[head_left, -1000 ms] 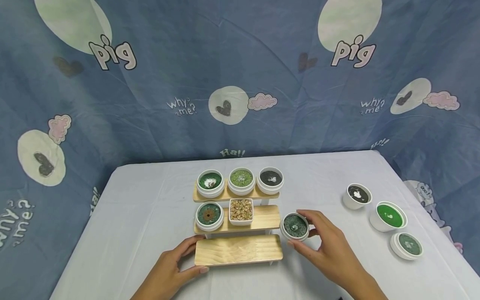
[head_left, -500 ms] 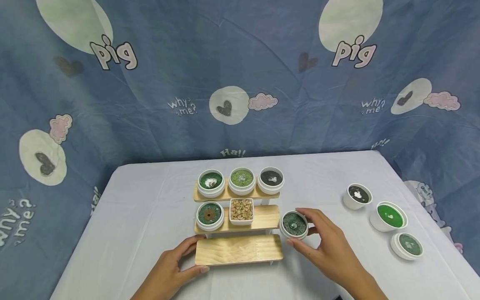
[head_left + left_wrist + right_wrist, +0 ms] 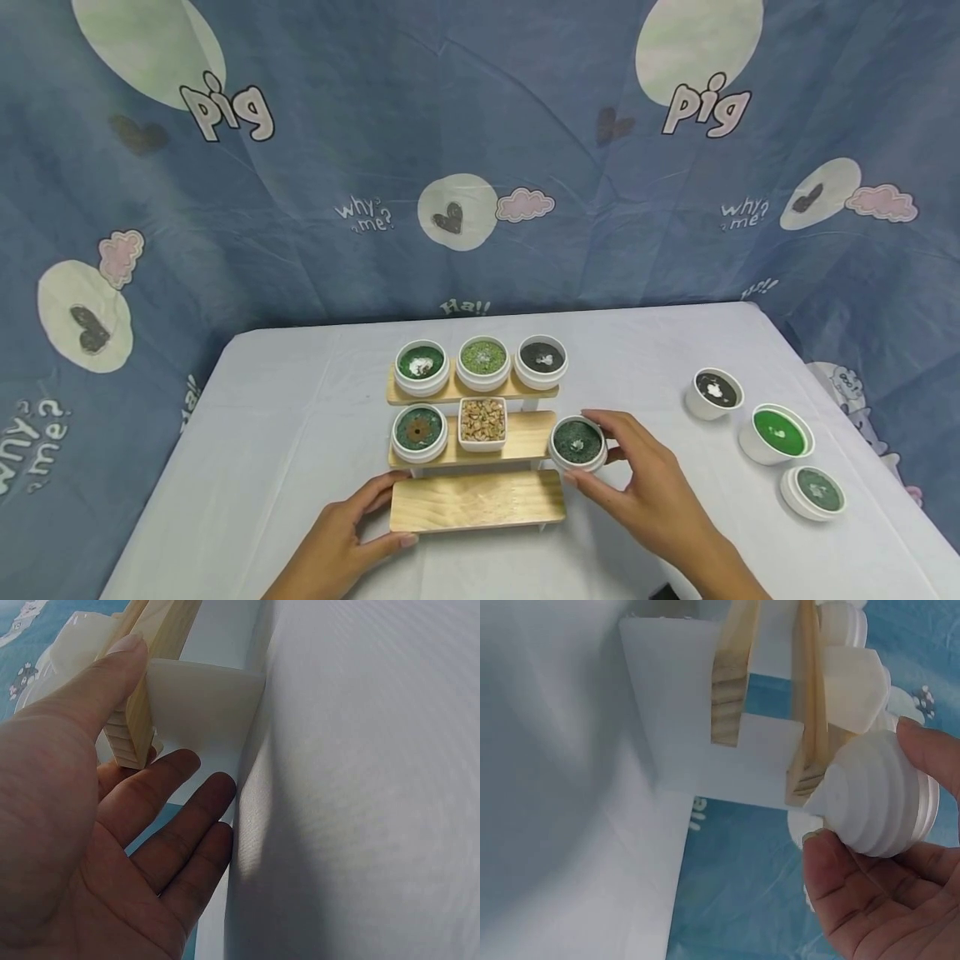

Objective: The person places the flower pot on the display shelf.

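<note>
A three-tier wooden stand (image 3: 477, 502) with pale side supports (image 3: 206, 705) is at the table's middle. My left hand (image 3: 347, 527) grips the left end of its lowest board, thumb at the front edge and index finger behind; the other fingers extend beside the support in the left wrist view. Between thumb and fingers, my right hand (image 3: 645, 492) holds a small white round bowl (image 3: 577, 442) with dark green, speckled contents. This bowl overlaps the right end of the middle board, and its ribbed side (image 3: 877, 796) shows in the right wrist view.
On the middle board are a round green-filled bowl (image 3: 419, 433) and a square bowl of brown pieces (image 3: 482, 423). The top board carries three round bowls, one with light green contents (image 3: 483, 357). Three more bowls, one bright green (image 3: 778, 433), stand at the table's right.
My right hand has carried the bowl left and slightly away from me, up to the middle board's right end. The left hand has stayed on the stand.
</note>
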Available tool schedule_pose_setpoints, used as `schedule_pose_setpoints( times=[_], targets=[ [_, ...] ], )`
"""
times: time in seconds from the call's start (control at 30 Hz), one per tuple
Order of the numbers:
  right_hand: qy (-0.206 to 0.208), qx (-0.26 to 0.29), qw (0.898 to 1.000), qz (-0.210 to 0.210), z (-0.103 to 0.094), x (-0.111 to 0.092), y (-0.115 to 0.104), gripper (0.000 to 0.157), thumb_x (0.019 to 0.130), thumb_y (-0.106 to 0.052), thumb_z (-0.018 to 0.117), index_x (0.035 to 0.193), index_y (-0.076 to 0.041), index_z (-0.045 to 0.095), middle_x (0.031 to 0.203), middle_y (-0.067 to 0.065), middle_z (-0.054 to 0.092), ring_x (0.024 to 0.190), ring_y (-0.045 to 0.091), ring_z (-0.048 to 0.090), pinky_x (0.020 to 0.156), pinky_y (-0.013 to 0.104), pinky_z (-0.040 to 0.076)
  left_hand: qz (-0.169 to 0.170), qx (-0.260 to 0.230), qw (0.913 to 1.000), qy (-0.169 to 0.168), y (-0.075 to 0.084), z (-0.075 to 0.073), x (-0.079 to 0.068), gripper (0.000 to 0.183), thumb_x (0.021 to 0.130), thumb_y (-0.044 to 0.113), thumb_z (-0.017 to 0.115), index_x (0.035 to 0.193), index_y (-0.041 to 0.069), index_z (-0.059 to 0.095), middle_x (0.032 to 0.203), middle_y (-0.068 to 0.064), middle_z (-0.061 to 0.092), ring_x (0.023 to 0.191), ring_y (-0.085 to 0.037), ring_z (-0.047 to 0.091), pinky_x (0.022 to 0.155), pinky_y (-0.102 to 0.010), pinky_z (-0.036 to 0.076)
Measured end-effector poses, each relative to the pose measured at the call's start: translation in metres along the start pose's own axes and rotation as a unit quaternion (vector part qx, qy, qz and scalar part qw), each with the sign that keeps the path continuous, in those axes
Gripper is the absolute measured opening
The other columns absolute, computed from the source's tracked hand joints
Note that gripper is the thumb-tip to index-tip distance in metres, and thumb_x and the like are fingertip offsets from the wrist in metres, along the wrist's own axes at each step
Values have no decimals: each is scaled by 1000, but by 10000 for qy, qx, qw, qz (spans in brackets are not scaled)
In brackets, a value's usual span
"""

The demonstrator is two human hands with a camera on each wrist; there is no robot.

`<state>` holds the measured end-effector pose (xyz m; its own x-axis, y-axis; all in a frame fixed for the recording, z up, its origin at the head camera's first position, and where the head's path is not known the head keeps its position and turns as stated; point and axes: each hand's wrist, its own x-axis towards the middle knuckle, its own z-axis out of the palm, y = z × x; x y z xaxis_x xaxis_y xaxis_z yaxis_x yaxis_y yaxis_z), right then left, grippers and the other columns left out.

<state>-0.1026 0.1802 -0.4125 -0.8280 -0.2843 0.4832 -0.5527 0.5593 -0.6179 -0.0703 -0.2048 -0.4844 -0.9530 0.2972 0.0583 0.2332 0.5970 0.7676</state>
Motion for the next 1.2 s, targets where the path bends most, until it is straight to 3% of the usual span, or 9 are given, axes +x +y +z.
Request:
schedule_pose_setpoints(
  times=[0.5, 0.93, 1.2],
  targets=[
    [-7, 403, 9992, -62, 17, 12, -1, 65, 81, -10, 92, 137, -6, 60, 121, -5, 69, 100, 11, 67, 78, 24, 60, -65, 14, 10000, -35, 3, -1, 0, 67, 88, 50, 81, 145, 23, 58, 132, 5, 71, 128, -16, 61, 105, -37, 53],
    [99, 507, 9966, 640, 28, 18, -4, 65, 78, -13, 95, 132, -11, 58, 121, -4, 69, 99, 14, 69, 77, 30, 62, -152, -8, 9999, -71, 2, -1, -1, 67, 88, 51, 81, 145, 24, 57, 132, 5, 71, 129, -17, 61, 107, -40, 52],
    [196, 612, 9971, 407, 32, 20, -2, 60, 80, -13, 94, 131, -12, 61, 122, -4, 63, 107, 14, 65, 77, 28, 62, -21, 34, 10000, 47, 0, -1, -1, 66, 88, 49, 82, 145, 25, 58, 132, 7, 71, 128, -15, 62, 107, -36, 51]
  ],
)
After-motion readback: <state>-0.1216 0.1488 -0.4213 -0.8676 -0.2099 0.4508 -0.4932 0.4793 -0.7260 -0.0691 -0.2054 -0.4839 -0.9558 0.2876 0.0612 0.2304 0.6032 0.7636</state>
